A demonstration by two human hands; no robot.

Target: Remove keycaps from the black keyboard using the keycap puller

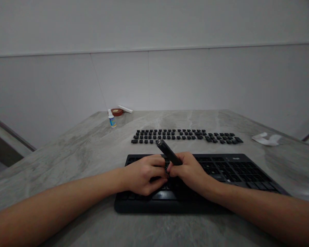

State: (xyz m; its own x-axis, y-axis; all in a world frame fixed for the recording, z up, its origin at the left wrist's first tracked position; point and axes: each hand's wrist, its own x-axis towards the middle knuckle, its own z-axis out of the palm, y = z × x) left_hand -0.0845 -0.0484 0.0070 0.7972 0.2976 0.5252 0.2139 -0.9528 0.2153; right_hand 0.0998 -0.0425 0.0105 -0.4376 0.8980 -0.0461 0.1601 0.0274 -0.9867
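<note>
A black keyboard (170,206) lies flat on the table in front of me, many of its key places bare on the right side. My right hand (192,173) is closed around a black pen-like tool (168,152), its upper end tilted up and to the left. The tool's lower end is hidden behind my fingers, close to the keys. Over the left half of the keyboard my left hand (148,175) is pinched, fingertips almost touching my right hand. Whatever may be between those fingertips is too small to make out.
Loose black keycaps (170,134) stand in rows behind the keyboard. Crumpled white tissue (267,139) lies at the right. Far left are a small white spray bottle (112,120), a reddish-brown box (116,112) and a flat white object (125,109). A wall rises behind the table (74,147).
</note>
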